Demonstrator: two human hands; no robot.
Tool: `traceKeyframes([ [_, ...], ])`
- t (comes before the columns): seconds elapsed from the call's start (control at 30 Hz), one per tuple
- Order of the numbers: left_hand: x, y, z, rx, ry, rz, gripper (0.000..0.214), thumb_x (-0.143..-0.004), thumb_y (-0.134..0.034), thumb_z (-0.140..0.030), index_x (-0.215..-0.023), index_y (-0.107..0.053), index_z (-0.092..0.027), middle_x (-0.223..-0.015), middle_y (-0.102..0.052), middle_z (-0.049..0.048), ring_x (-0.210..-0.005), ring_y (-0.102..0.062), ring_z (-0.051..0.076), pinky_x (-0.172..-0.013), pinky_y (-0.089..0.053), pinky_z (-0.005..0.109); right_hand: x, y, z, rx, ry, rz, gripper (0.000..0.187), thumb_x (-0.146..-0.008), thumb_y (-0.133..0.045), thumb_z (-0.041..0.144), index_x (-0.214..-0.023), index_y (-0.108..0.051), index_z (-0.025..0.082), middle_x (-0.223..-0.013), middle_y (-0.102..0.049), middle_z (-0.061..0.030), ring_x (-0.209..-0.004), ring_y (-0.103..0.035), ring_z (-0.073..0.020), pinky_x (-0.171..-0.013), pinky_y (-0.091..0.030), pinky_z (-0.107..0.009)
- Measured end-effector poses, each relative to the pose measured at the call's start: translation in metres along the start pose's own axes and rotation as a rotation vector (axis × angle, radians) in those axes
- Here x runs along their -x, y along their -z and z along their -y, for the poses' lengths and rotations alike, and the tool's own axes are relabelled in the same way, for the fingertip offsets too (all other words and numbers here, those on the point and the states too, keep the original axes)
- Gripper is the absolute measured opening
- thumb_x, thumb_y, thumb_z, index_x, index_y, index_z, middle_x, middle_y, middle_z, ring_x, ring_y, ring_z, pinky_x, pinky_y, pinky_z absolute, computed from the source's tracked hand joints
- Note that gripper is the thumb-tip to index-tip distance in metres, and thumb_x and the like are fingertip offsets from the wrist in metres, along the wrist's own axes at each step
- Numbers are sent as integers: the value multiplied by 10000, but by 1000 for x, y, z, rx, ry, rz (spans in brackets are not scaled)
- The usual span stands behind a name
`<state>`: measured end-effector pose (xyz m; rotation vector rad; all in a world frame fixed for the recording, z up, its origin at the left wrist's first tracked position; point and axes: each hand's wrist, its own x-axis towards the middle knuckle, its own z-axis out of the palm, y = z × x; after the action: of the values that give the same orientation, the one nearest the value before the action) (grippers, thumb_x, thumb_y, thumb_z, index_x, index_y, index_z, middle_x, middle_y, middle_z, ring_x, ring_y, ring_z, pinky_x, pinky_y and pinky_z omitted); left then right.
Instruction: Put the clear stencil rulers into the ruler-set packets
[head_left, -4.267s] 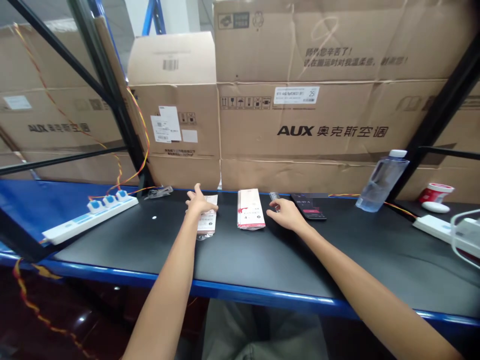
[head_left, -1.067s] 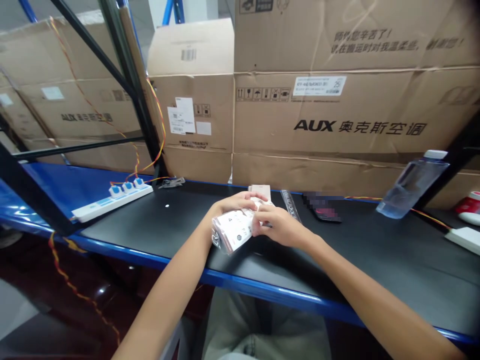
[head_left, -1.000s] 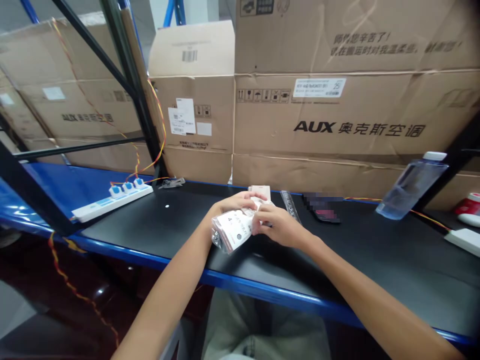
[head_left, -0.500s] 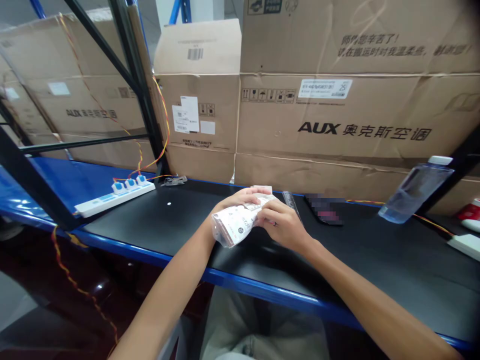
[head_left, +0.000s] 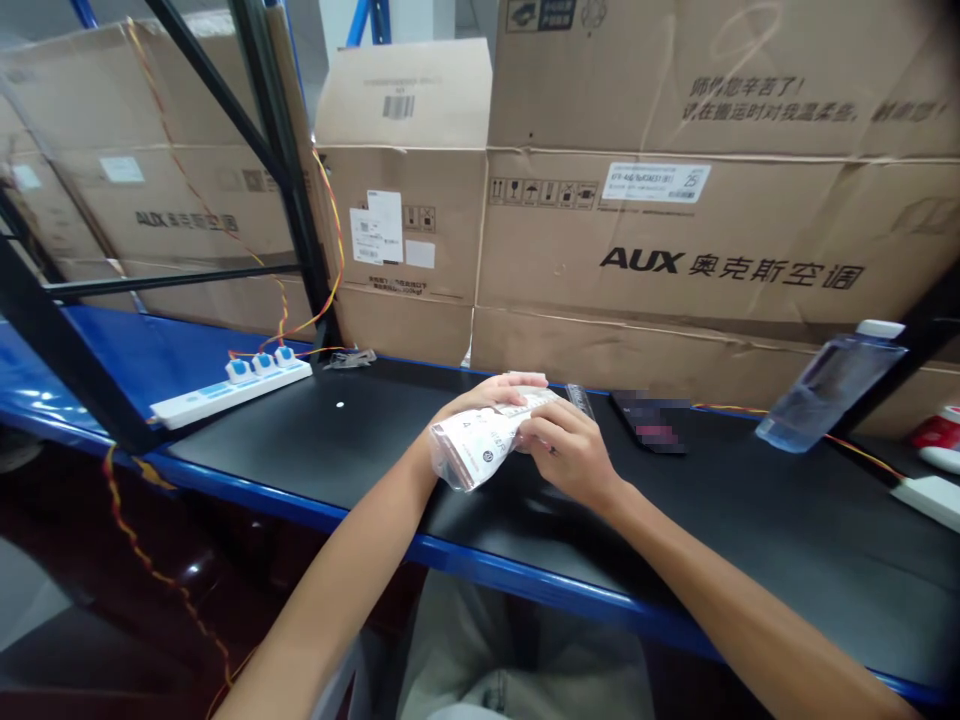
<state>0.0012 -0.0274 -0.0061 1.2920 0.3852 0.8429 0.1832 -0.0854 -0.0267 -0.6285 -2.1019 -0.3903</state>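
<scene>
A clear plastic bag with white printed paper inside is held above the black tabletop, near its front edge. My left hand is closed on the bag's far left side, its fingers lying over the top. From the right, my right hand grips the same bag with bent fingers, its thumb side against the paper. The bag's near end sticks out past my left wrist and looks crumpled. What else the bag contains is hidden by my fingers.
A white power strip with several plugs lies at left. Behind stand large cardboard boxes. Right of my hands are a dark phone-like object, a tilted clear bottle and another white strip. A small plastic bag lies at the back.
The bag's near end has turned slightly and shifted a little to the right. Both hands keep nearly the same hold, and the whole view has shifted slightly.
</scene>
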Motion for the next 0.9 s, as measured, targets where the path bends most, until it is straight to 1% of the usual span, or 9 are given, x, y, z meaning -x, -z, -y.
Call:
traceKeyframes([
  [0.07,-3,0,1,50,45,39,598,-730,-768,-164,-1304,-603,-130,-1086,-708,127,-849,-705,207,-758,-523,294,0,1,1,8,4,-1,213,-953,-533,160,-774,-619,234,-812,-656,-57,-782,-546,-205,-751,-452,-349],
  [0.13,-8,2,1,97,54,21,585,-720,-721,-94,-1289,-588,-131,-1037,-709,101,-790,-697,181,-721,-524,278,-2,3,2,16,-1,-28,247,-954,-529,161,-726,-581,240,-747,-617,-47,-741,-533,-199,-715,-442,-342],
  [0.23,-15,5,-1,137,-10,-80,562,-699,-653,-38,-1244,-567,-141,-1025,-710,76,-772,-692,162,-711,-531,267,-6,13,-3,31,-79,-172,370,-945,-562,180,-612,-414,240,-602,-440,-7,-605,-423,-173,-596,-377,-324],
  [0.3,-17,6,-4,157,-55,-113,490,-739,-646,-66,-1217,-569,-146,-1049,-708,84,-812,-700,174,-738,-541,280,-8,21,-10,20,-146,-256,410,-928,-593,186,-614,-336,240,-608,-377,11,-581,-374,-158,-561,-345,-316],
  [0.5,-17,13,-7,50,-74,-152,422,-794,-672,-105,-1197,-571,-178,-972,-703,54,-716,-671,144,-669,-537,257,-9,29,-22,-179,-171,-97,222,-781,-583,60,-788,-453,239,-782,-503,-9,-676,-480,-164,-632,-418,-314],
  [0.63,-19,19,-9,-84,-115,-244,383,-806,-664,-138,-1176,-583,-195,-998,-699,50,-715,-672,151,-628,-530,249,-6,26,-19,-365,-286,14,399,-682,-545,35,-1029,-546,231,-941,-562,-22,-676,-519,-152,-686,-464,-326],
  [0.73,-21,20,-9,-106,-138,-263,381,-809,-663,-161,-1181,-590,-196,-1029,-706,66,-758,-687,179,-640,-541,269,-5,25,-19,-372,-338,97,335,-753,-535,67,-1040,-595,230,-794,-563,15,-647,-526,-157,-688,-451,-323],
  [0.83,-22,19,-6,-98,-173,-255,362,-819,-666,-173,-1175,-603,-187,-1020,-706,67,-722,-673,160,-621,-538,259,-5,21,-22,-289,-403,65,117,-879,-569,184,-970,-634,215,-714,-554,19,-601,-500,-150,-626,-417,-309],
  [0.9,-23,18,-4,-96,-199,-242,330,-834,-666,-186,-1161,-618,-183,-993,-702,56,-678,-656,134,-595,-524,234,-4,19,-23,-261,-438,38,75,-906,-605,259,-948,-644,211,-687,-554,22,-574,-487,-142,-590,-402,-301],
])
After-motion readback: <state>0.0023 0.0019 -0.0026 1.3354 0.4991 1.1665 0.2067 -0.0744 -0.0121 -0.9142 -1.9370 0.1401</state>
